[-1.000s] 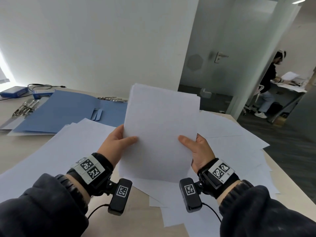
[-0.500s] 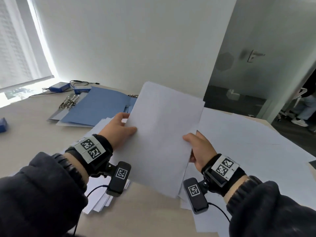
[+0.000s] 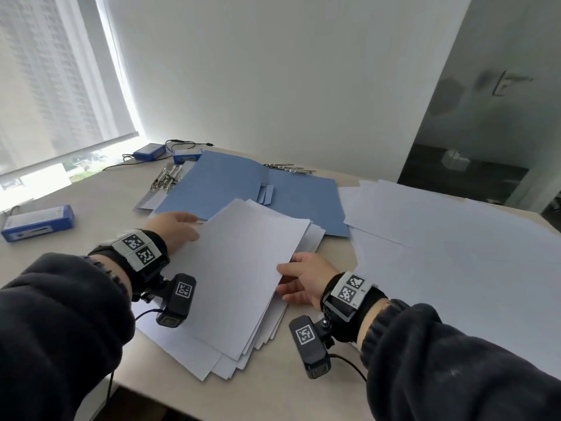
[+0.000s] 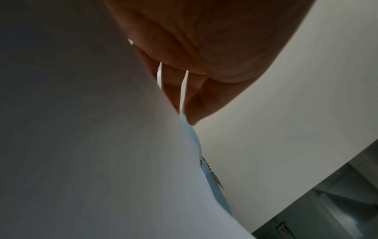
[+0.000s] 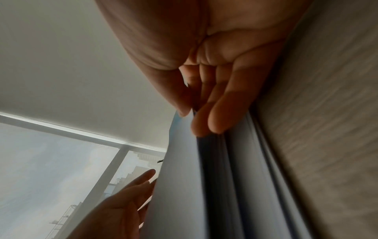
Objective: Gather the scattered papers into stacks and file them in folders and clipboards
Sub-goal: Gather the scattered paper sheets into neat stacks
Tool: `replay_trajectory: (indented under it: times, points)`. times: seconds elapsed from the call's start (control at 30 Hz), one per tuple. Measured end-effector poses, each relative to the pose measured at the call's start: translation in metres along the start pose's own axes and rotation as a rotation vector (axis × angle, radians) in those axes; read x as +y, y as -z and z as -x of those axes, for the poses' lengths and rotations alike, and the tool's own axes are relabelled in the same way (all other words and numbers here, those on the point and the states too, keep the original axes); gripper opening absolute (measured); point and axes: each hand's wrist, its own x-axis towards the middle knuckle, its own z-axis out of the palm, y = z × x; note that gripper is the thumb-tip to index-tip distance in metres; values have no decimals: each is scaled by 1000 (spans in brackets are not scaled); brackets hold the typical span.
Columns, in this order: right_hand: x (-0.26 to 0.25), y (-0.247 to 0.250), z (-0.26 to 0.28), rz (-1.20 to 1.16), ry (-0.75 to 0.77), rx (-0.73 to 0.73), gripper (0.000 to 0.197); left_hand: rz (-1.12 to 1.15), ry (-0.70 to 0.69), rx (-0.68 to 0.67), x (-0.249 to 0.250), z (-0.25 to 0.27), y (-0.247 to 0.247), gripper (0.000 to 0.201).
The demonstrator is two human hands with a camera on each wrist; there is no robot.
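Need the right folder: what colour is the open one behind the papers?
Blue; the folder shows best in the head view.

1. The left hand (image 3: pixel 173 230) shows only its back in the head view; its fingertips lie behind the edge of the held sheets (image 3: pixel 239 268).
2. In the left wrist view the paper covers most of the fingers (image 4: pixel 196 103), so their grip cannot be read.
3. The right hand (image 3: pixel 303 282) has its lower fingers tucked under the sheets, out of sight.
4. The paper pile (image 3: pixel 212 354) beneath is mostly covered; its sheet count cannot be told.
5. The blue folder (image 3: pixel 243 189) is partly hidden by paper.
6. The metal clips (image 3: pixel 167 177) are too small to make out.
7. The labels on the blue box (image 3: pixel 38 223) are unreadable.
8. The right wrist view is motion-blurred along the table (image 5: pixel 327 129).
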Motion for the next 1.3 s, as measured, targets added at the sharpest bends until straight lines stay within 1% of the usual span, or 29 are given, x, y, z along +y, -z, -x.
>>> replay_trajectory:
  times: [0.07, 0.17, 0.23, 0.33, 0.43, 0.53, 0.63, 0.77, 0.87, 0.97, 1.13, 1.3]
  points:
    - [1, 5, 4, 1, -18, 19, 10, -3, -42, 35, 4, 6, -5, 42]
    - [4, 19, 16, 10, -10, 59, 18, 68, -168, 49, 23, 25, -19, 32]
    - [6, 33, 30, 26, 18, 84, 17, 147, -231, -14, 41, 39, -34, 26]
    - [10, 64, 56, 133, 64, 153, 18, 232, -279, -178, 68, 62, -71, 19]
    - [18, 103, 88, 280, 106, 268, 18, 273, -290, -299, 95, 86, -120, 19]
    - [28, 153, 123, 449, 110, 419, 16, 215, -290, -391, 117, 104, -168, 22]
    - [38, 208, 152, 638, 98, 546, 16, 121, -310, -428, 133, 113, -200, 26]
    - [53, 267, 174, 824, -15, 619, 19, 119, -297, -406, 151, 118, -220, 18]
    - [59, 287, 178, 938, -112, 611, 29, 145, -305, -408, 162, 119, -228, 23]
    - [56, 297, 171, 998, -134, 604, 34, 244, -333, -431, 175, 121, -236, 22]
    - [41, 316, 142, 1170, -145, 613, 39, 616, -201, -572, 200, 125, -259, 17]
    - [11, 337, 107, 1404, -171, 617, 36, 833, -93, -687, 221, 113, -296, 14]
